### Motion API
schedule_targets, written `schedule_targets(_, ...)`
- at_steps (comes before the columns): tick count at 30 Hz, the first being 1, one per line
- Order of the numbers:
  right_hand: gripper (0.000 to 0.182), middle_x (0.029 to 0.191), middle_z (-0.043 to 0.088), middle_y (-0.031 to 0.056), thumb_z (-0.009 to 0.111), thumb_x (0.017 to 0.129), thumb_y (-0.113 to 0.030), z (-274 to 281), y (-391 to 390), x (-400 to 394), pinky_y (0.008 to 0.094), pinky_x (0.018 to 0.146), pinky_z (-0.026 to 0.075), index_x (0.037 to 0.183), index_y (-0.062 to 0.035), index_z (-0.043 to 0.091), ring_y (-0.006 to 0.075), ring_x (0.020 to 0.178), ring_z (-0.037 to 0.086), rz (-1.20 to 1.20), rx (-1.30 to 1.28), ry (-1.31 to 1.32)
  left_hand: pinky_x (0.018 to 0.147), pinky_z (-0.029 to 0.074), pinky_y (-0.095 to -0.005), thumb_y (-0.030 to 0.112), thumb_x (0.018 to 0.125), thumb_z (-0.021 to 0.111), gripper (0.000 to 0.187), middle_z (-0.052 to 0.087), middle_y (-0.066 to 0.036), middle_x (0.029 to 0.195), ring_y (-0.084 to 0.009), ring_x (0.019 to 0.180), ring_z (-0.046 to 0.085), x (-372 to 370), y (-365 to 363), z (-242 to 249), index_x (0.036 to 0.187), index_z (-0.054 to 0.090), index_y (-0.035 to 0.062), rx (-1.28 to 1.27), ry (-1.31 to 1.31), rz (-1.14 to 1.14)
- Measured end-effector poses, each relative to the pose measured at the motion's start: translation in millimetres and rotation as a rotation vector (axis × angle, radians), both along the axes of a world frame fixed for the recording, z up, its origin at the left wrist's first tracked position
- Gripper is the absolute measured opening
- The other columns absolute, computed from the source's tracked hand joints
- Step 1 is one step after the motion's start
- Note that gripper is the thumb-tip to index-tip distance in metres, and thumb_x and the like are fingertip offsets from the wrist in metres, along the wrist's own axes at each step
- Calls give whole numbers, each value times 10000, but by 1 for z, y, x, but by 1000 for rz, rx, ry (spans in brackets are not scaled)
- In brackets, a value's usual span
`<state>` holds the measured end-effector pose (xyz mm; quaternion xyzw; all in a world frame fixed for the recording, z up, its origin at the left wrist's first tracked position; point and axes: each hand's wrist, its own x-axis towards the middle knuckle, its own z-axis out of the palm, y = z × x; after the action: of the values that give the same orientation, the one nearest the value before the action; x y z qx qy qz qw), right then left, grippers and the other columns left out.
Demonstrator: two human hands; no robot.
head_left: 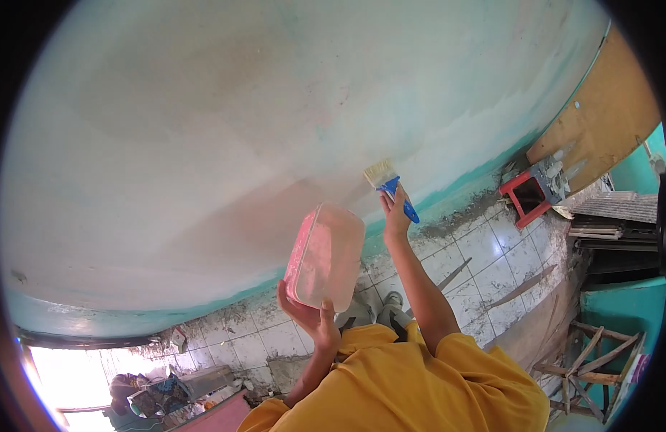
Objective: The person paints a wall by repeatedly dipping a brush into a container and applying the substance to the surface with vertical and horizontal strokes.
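My left hand (311,317) grips the lower edge of a pink translucent plastic container (325,255) and holds it up in front of the wall. In my right hand (395,216) is a paintbrush (387,183) with a blue handle and pale bristles, and the bristles rest against the wall (203,144). The wall is whitish with faint pink and teal patches, and a teal band runs along its base. My yellow sleeves fill the bottom of the view.
A tiled floor (484,252) with grey debris runs along the wall's base. A red stool (532,194) and a leaning wooden board (599,115) stand at the right. A wooden frame (585,360) sits at lower right, with clutter (153,392) beside a bright doorway at lower left.
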<state>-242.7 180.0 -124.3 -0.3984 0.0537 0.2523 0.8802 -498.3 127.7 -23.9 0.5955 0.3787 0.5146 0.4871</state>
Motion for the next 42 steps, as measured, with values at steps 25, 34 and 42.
schedule_targets(25, 476, 1213, 622, 141, 550, 996, -291, 56, 23, -10, 289, 920, 545, 1332, 46, 526, 223, 1029, 660, -139, -208, -123, 1150, 229, -468, 385, 868, 711, 980, 204, -162, 1498, -295, 1403, 253, -70, 105, -7, 1523, 96, -5, 63, -37, -262)
schedule_targets(34, 453, 1226, 620, 135, 534, 1005, -252, 39, 20, -9, 311, 931, 539, 1343, 50, 513, 230, 1027, 663, -205, 62, -148, 1148, 229, -473, 387, 874, 699, 973, 201, -186, 1493, -305, 1397, 258, -81, 117, -5, 1516, 95, -25, 63, -28, -312)
schedule_targets(42, 441, 1162, 641, 145, 595, 963, -265, 26, 12, -4, 304, 935, 546, 1268, 50, 549, 223, 985, 679, -154, -213, -59, 1149, 225, -476, 377, 877, 694, 968, 196, -187, 1496, -306, 1403, 249, -84, 119, -10, 1517, 89, -25, 47, -33, -340)
